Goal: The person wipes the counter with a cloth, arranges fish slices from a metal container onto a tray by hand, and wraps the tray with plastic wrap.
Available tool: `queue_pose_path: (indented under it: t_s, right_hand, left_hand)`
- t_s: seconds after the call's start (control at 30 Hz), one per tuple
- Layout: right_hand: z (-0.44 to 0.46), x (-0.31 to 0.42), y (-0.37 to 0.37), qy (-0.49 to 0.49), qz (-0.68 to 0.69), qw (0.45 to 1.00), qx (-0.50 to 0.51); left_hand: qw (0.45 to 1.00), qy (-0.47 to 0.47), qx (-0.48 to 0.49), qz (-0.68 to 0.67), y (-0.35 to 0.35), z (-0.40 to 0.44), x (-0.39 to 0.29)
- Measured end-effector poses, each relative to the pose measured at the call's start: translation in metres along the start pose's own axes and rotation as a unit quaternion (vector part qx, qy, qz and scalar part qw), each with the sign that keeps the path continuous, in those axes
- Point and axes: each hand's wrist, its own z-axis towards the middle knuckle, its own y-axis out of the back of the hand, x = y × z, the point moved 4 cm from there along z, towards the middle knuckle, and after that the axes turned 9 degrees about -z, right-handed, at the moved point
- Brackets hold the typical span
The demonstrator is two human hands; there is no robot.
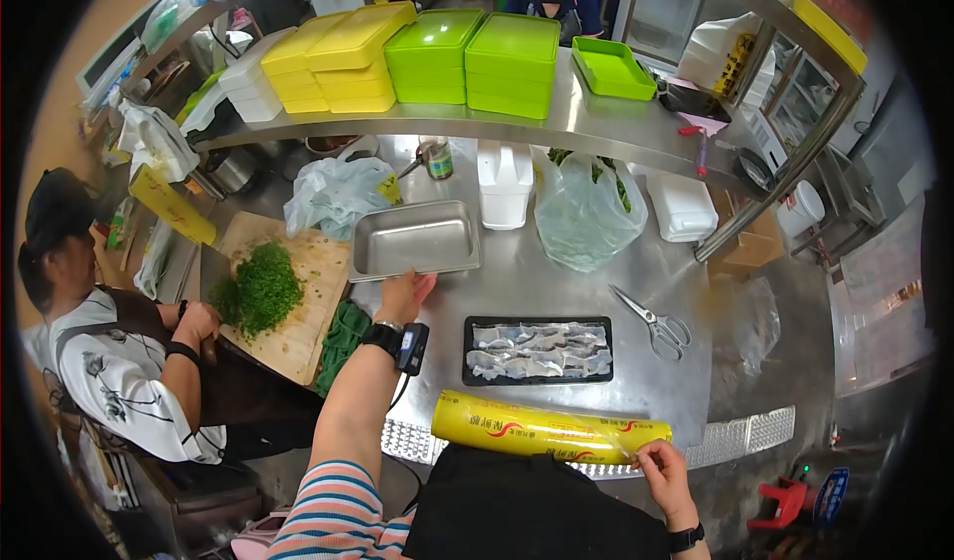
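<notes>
My left hand (402, 297) is at the front edge of an empty steel pan (415, 240), its fingers against the rim and partly under it. My right hand (661, 466) pinches the loose edge of clear film at the right end of a yellow film roll (552, 429), which lies along the front edge of the steel counter. Between the roll and the pan's right side, a black tray (539, 381) holds greyish strips in two rows. Scissors (656, 323) lie to the right of this tray.
At left a co-worker (109, 361) holds a knife by chopped greens (266, 290) on a cutting board (316, 277). Behind the pan are plastic bags (586, 212) and a white container (505, 184). An overhead shelf (417, 125) bears yellow and green boxes.
</notes>
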Motion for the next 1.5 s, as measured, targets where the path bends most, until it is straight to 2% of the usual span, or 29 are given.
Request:
queue_pose_path:
  t_s: [0.03,0.07,0.13,0.17,0.2,0.23,0.27,0.3,0.33,0.4,0.5,0.53,0.6,0.73,0.8,0.83,0.9,0.93,0.97,1.03,1.1,1.17,1.3,1.37,1.43,1.47,1.5]
  right_hand:
    - [-0.001,0.001,0.000,-0.004,-0.003,1.000,-0.002]
    - [0.000,0.002,-0.001,-0.004,-0.006,1.000,-0.005]
    - [0.000,0.003,-0.001,-0.021,-0.013,1.000,-0.016]
    - [-0.001,0.005,-0.001,0.010,-0.047,0.998,-0.035]
    - [0.000,0.011,0.000,0.040,-0.083,0.994,-0.054]
    - [0.007,0.025,-0.002,0.059,-0.136,0.987,-0.060]
    - [0.006,0.036,-0.002,0.067,-0.194,0.976,-0.069]
    - [0.009,0.037,-0.003,0.055,-0.198,0.976,-0.073]
    - [0.011,0.036,-0.007,0.069,-0.214,0.973,-0.057]
    - [0.011,0.034,-0.012,0.080,-0.232,0.968,-0.051]
    - [0.012,0.031,-0.011,0.065,-0.230,0.970,-0.048]
    - [0.012,0.030,-0.009,0.064,-0.214,0.973,-0.054]
    - [0.012,0.029,-0.005,0.069,-0.197,0.976,-0.062]
    - [0.014,0.021,0.000,0.075,-0.154,0.984,-0.057]
    - [0.015,0.019,0.003,0.102,-0.155,0.982,-0.041]
    - [0.016,0.021,0.005,0.111,-0.150,0.981,-0.043]
    - [0.018,0.021,0.008,0.115,-0.144,0.983,0.003]
    - [0.020,0.020,0.011,0.132,-0.154,0.979,0.006]
    - [0.021,0.018,0.013,0.143,-0.152,0.978,0.009]
    - [0.022,0.014,0.017,0.154,-0.138,0.978,0.019]
    - [0.025,0.009,0.023,0.158,-0.118,0.980,0.020]
    - [0.028,0.005,0.028,0.149,-0.081,0.985,0.020]
    - [0.027,-0.001,0.035,0.151,-0.087,0.983,0.051]
    - [0.028,0.000,0.039,0.168,-0.089,0.980,0.054]
    - [0.030,-0.001,0.040,0.141,-0.068,0.985,0.070]
    - [0.030,-0.002,0.040,0.152,-0.069,0.983,0.078]
    - [0.031,-0.004,0.042,0.159,-0.081,0.982,0.063]
  left_hand:
    - [0.965,0.141,-0.100,-0.197,-0.002,0.005,0.010]
    - [0.862,0.274,-0.193,-0.380,-0.009,0.005,0.020]
    - [0.866,0.417,-0.147,-0.235,-0.015,0.003,-0.059]
    - [0.853,0.482,-0.110,-0.168,-0.019,0.003,-0.105]
    - [0.848,0.493,-0.089,-0.174,-0.034,-0.007,-0.127]
    - [0.933,0.355,0.032,-0.054,-0.051,-0.016,-0.155]
    - [0.967,0.192,0.158,0.052,-0.081,-0.030,-0.175]
    - [0.960,0.180,0.212,-0.035,-0.108,-0.044,-0.189]
    - [0.942,0.155,0.294,-0.034,-0.132,-0.046,-0.230]
    - [0.900,0.033,0.431,0.057,-0.175,-0.061,-0.266]
    - [0.863,-0.053,0.498,0.064,-0.227,-0.079,-0.262]
    - [0.864,-0.057,0.497,0.060,-0.234,-0.077,-0.261]
    - [0.825,-0.058,0.552,0.107,-0.248,-0.074,-0.255]
    - [0.840,-0.089,0.528,0.089,-0.250,-0.080,-0.254]
    - [0.884,-0.046,0.457,0.088,-0.247,-0.078,-0.255]
    - [0.884,-0.048,0.455,0.097,-0.251,-0.079,-0.257]
    - [0.908,-0.152,0.387,0.047,-0.261,-0.079,-0.272]
    - [0.889,-0.159,0.425,0.063,-0.268,-0.080,-0.274]
    - [0.891,-0.160,0.419,0.073,-0.272,-0.078,-0.274]
    - [0.850,-0.114,0.492,0.151,-0.286,-0.078,-0.261]
    - [0.855,-0.128,0.481,0.147,-0.282,-0.082,-0.264]
    - [0.873,-0.024,0.481,0.081,-0.276,-0.086,-0.274]
    - [0.856,-0.109,0.483,0.149,-0.253,-0.084,-0.270]
    - [0.861,-0.116,0.469,0.159,-0.241,-0.084,-0.257]
    - [0.861,-0.085,0.483,0.137,-0.233,-0.087,-0.258]
    - [0.851,-0.013,0.498,0.167,-0.230,-0.092,-0.254]
    - [0.856,-0.009,0.485,0.178,-0.229,-0.097,-0.262]
